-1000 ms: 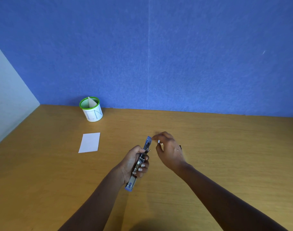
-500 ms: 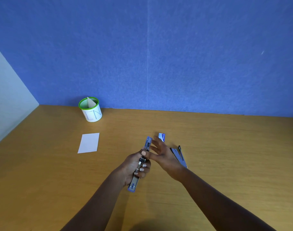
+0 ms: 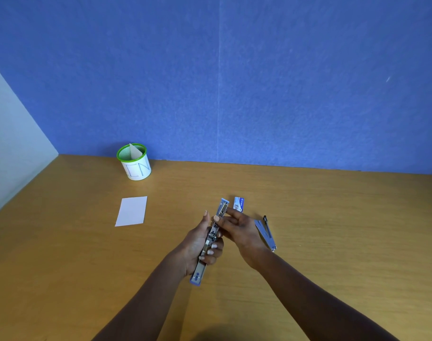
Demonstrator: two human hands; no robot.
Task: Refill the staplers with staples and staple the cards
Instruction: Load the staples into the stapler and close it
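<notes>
My left hand (image 3: 199, 244) grips an opened blue and metal stapler (image 3: 211, 238), held above the desk with its long tray pointing away from me. My right hand (image 3: 237, 230) pinches the stapler's upper part with thumb and forefinger; whether staples sit between those fingertips I cannot tell. A small blue staple box (image 3: 239, 203) lies on the desk just beyond my right hand. A second stapler (image 3: 266, 233) lies open on the desk to the right of that hand. A white card (image 3: 132, 210) lies flat to the left.
A white cup with a green rim (image 3: 134, 162) stands at the back left, with a card sticking out of it. The blue wall (image 3: 234, 82) closes the wooden desk (image 3: 345, 230) at the back, and a pale side panel (image 3: 11, 153) closes it on the left.
My right hand has come down from above the staple box onto the stapler held in my left hand. The staple box and the second stapler are now uncovered on the desk.
</notes>
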